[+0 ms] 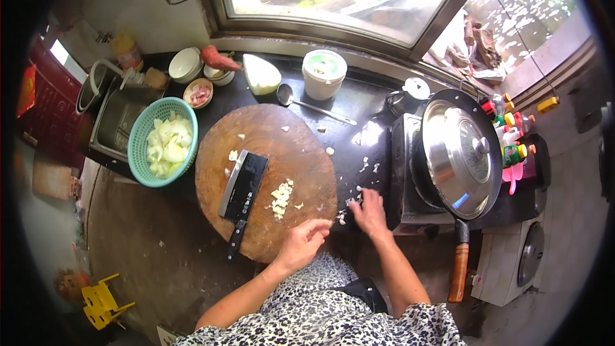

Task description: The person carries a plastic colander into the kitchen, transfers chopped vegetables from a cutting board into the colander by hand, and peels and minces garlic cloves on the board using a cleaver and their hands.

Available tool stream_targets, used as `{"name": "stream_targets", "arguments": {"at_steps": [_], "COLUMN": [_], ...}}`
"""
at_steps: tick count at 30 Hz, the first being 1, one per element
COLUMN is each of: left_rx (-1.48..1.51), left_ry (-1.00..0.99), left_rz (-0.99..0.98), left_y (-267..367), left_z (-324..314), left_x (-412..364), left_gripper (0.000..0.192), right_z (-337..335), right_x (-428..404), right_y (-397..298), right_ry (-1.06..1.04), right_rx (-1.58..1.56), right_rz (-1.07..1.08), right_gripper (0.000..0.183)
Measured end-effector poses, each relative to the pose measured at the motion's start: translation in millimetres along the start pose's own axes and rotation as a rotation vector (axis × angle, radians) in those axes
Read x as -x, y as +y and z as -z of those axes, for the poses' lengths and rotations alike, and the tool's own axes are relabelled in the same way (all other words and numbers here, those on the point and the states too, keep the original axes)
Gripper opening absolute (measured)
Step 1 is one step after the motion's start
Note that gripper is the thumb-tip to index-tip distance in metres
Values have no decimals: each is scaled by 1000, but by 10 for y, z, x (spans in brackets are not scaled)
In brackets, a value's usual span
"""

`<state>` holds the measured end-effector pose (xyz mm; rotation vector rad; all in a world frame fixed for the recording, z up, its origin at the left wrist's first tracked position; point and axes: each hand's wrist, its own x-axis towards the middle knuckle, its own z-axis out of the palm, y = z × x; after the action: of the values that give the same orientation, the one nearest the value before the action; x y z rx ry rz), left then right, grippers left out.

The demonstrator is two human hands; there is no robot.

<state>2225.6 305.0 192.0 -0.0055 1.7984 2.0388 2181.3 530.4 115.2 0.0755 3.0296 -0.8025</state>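
My right hand (370, 211) rests at scattered garlic skins (342, 217) on the black counter; whether its fingertips pinch any is unclear. Over the near right edge of the round wooden chopping board (307, 154) is my left hand (303, 244), fingers curled, with nothing visible in it. Chopped garlic (281, 199) forms a small pile on the board. Left of the pile lies a cleaver (244, 187), its black handle pointing towards me. A few garlic pieces (233, 155) sit beyond the blade. One whole clove (330, 151) lies just off the board's right edge.
A teal basket of cut pale vegetable (196, 154) stands left, near the sink (113, 125). Behind the board are bowls (185, 64), a bowl of meat (198, 93), a melon piece (261, 74), a ladle (317, 108) and a white tub (324, 74). A lidded wok (461, 158) occupies the stove at right.
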Motion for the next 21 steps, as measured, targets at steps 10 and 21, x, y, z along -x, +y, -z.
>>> {"name": "stream_targets", "arguments": {"at_steps": [10,21], "left_rx": [75,3], "left_ry": [71,359], "left_rz": [249,204], "left_y": [62,234], "left_z": [166,727], "left_x": [98,376], "left_gripper": [18,15], "right_z": [-111,187], "right_x": [-85,-156], "right_y": [206,-355], "right_ry": [63,149], "right_rx": [-276,-196], "right_rz": [81,-109], "right_gripper": [26,10]}}
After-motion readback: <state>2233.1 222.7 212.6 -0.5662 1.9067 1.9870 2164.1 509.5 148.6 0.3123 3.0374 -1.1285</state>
